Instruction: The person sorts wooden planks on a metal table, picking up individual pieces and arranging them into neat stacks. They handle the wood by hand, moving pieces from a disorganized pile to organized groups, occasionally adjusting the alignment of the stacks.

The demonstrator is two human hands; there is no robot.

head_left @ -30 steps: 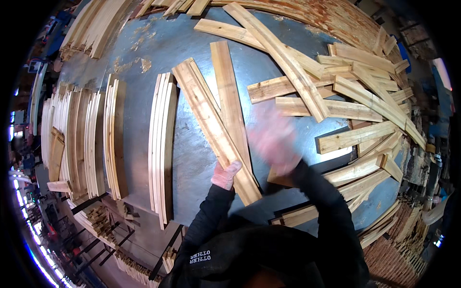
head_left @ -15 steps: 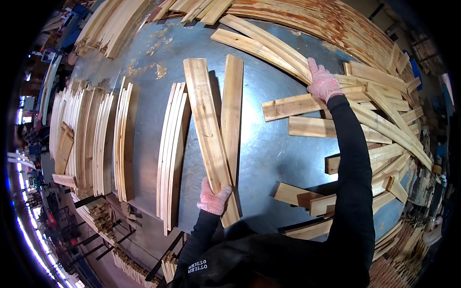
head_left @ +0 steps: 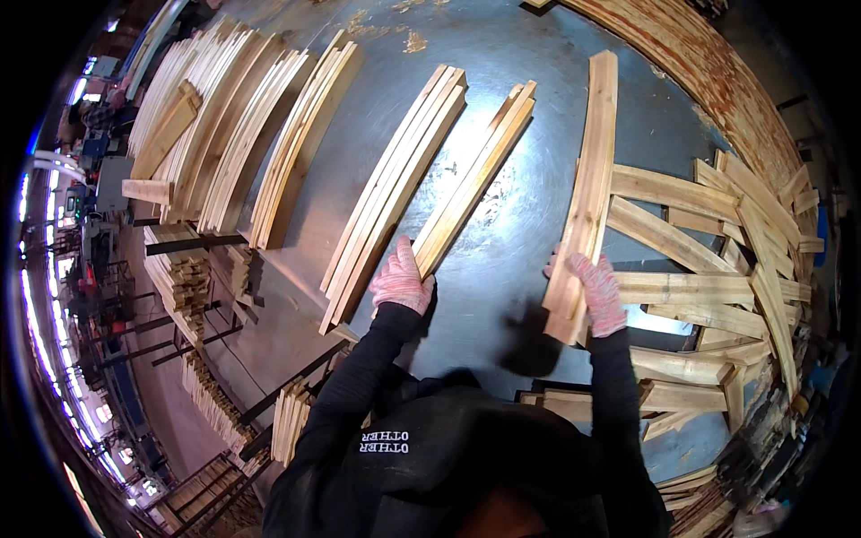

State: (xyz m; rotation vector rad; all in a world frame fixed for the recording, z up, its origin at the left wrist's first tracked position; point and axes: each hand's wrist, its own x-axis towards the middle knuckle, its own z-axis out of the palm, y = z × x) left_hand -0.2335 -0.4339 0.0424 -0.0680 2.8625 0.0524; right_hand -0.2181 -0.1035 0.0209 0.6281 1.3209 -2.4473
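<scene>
My left hand (head_left: 404, 280), in a pink-and-white knit glove, is closed around the near end of a pair of wooden boards (head_left: 475, 184). These stand on edge side by side on the metal table (head_left: 502, 296). My right hand (head_left: 594, 289), gloved alike, grips the near end of a long wooden plank (head_left: 592, 170), its fingers wrapped over both long edges. This plank lies broad face up, at the left side of the loose pile; whether a second board lies under it I cannot tell.
Left of the pair stands a bundle of boards (head_left: 395, 193) on edge, with another bundle (head_left: 305, 134) and a larger row (head_left: 202, 117) beyond. A jumbled pile of boards (head_left: 691, 287) covers the right side. A worn plywood sheet (head_left: 708, 63) borders the far right.
The two boards by my left hand now stand together on edge instead of splayed apart. My right hand has come back from the far boards and holds a plank nearer me. The view has turned.
</scene>
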